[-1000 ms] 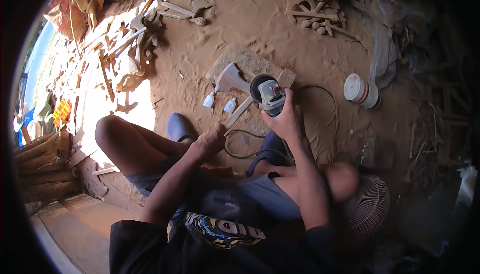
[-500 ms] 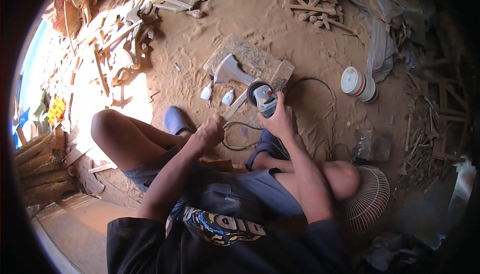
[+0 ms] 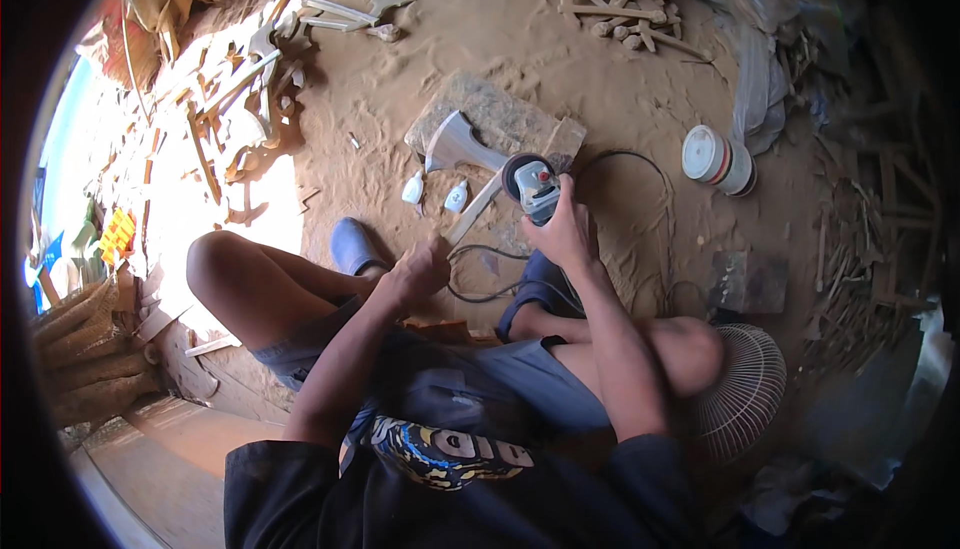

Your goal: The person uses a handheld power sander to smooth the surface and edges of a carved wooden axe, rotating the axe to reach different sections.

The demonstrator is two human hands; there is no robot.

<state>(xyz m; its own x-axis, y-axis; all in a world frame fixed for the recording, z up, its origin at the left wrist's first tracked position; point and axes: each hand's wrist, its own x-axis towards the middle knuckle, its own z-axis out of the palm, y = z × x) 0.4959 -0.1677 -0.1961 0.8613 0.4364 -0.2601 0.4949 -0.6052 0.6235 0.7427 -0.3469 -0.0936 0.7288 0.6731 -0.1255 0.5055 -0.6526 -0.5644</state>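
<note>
And there goes the angle grinder (image 3: 540, 201): since half a second ago I see it slide a little, its disc (image 3: 513, 171) now sitting further up toward the flared wooden piece (image 3: 458, 143), away from my left hand (image 3: 422, 267). That hand has barely shifted, its fingers curled snugly round the near end of a pale wooden strip (image 3: 475, 213), no gap that I can make out. Over on the right hand (image 3: 566, 237), the fingers are wrapped round the grinder's body, a firm hold by the look of it.

The flared piece lies over the near side of the pale block (image 3: 510, 117), narrowing to the disc; the strip runs from there back to the left hand. Where they meet is covered, so I can't tell whether they're one piece, or whether the disc is actually biting. I'd call this a small change of working spot: the tool travels, the wood is steadied. Two small white bottles (image 3: 413, 188) (image 3: 456, 197) stay put on the sandy floor (image 3: 340, 164), just beside the wood.
</note>
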